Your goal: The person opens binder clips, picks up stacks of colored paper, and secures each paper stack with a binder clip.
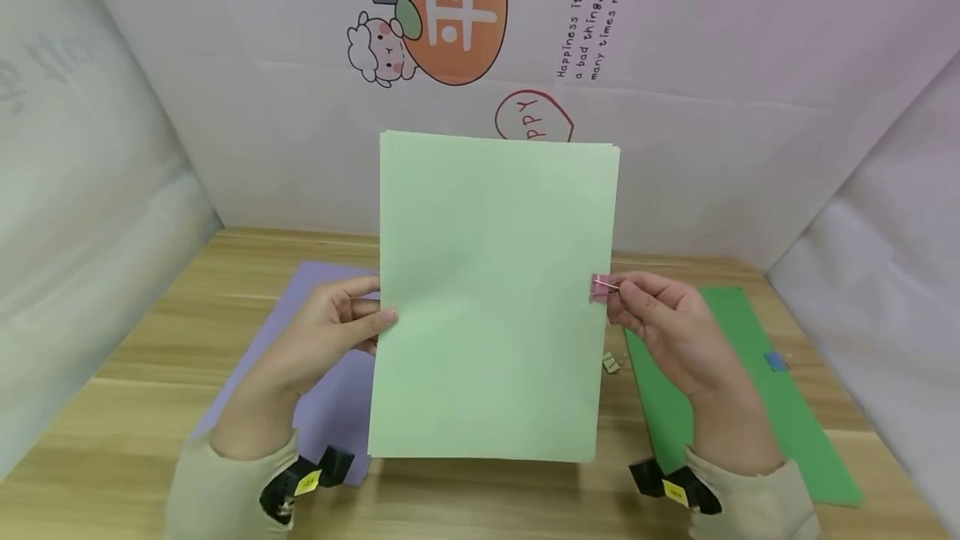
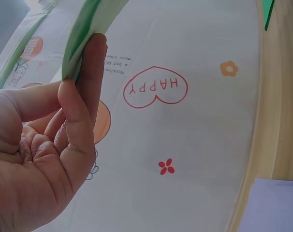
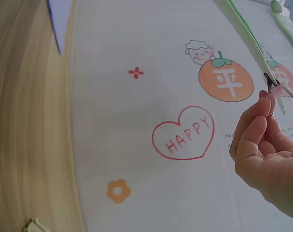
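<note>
A stack of light green paper point(image 1: 495, 298) is held upright above the table, facing the head camera. My left hand point(image 1: 337, 319) pinches its left edge, thumb on the front and fingers behind. At the right edge sits a pink binder clip point(image 1: 601, 287), its jaws over the paper's side. The right hand point(image 1: 667, 327) pinches the clip's wire handles between thumb and fingers. In the right wrist view the clip point(image 3: 276, 90) straddles the sheets' edge, with the fingertips at its handles. The left wrist view has the paper point(image 2: 83, 43) edge-on between thumb and fingers.
Purple paper point(image 1: 330, 407) lies on the wooden table point(image 1: 465, 498) at left. To the right lies green paper point(image 1: 750, 407) with a blue clip point(image 1: 776, 362) at its edge. A yellowish clip point(image 1: 611, 363) rests between, partly behind the held stack. White printed sheeting point(image 1: 285, 107) stands behind the table.
</note>
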Demonstrator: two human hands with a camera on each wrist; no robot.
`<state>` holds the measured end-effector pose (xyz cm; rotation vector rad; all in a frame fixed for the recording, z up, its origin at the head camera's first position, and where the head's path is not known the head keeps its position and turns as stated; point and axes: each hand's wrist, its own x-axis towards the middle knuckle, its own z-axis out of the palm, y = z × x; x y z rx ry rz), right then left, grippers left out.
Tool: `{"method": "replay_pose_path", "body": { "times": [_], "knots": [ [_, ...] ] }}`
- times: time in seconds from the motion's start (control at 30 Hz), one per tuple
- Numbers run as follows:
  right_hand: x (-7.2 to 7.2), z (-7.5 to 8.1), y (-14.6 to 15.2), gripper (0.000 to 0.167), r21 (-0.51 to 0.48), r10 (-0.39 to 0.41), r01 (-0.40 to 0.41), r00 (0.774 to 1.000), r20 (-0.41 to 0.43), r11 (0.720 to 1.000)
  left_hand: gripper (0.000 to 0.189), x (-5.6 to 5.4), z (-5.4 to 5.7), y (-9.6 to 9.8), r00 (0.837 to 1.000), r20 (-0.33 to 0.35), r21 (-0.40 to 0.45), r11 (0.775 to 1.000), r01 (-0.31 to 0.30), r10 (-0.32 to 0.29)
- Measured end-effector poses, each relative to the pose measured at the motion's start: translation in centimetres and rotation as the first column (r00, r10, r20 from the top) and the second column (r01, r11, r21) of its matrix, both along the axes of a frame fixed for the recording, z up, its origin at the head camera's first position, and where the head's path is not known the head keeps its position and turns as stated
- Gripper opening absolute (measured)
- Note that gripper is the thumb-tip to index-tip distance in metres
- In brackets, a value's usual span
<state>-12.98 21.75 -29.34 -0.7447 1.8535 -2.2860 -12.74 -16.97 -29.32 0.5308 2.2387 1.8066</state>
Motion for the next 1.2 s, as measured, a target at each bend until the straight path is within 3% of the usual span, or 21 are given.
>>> {"method": "replay_pose_path", "body": {
  "times": [0.2,0.5,0.7,0.83,1.2],
  "knots": [
    [-0.5,-0.4,0.6,0.023,0.161,-0.091,0.086,0.995,0.027,0.983,0.043,-0.6,0.0,0.2,1.0,0.009,-0.037,0.999,0.008,-0.008],
    [-1.7,-0.1,1.7,0.018,0.375,-0.163,0.138,0.986,0.035,0.917,0.045,-1.8,-0.2,0.8,0.997,0.081,-0.064,0.998,0.024,-0.019],
    [-2.0,0.3,2.0,0.012,0.464,-0.194,0.149,0.98,0.051,0.873,0.046,-2.5,-0.7,1.3,0.993,0.11,-0.065,0.997,0.036,-0.029],
    [-2.2,0.1,2.2,0.019,0.512,-0.206,0.15,0.977,0.054,0.846,0.046,-3.0,-1.5,1.7,0.99,0.136,-0.067,0.997,0.04,-0.03],
    [-2.8,-0.8,3.0,0.036,0.573,-0.209,0.12,0.973,0.092,0.811,0.046,-3.8,-3.0,2.6,0.984,0.173,-0.091,0.994,0.061,-0.045]
  ]
}}
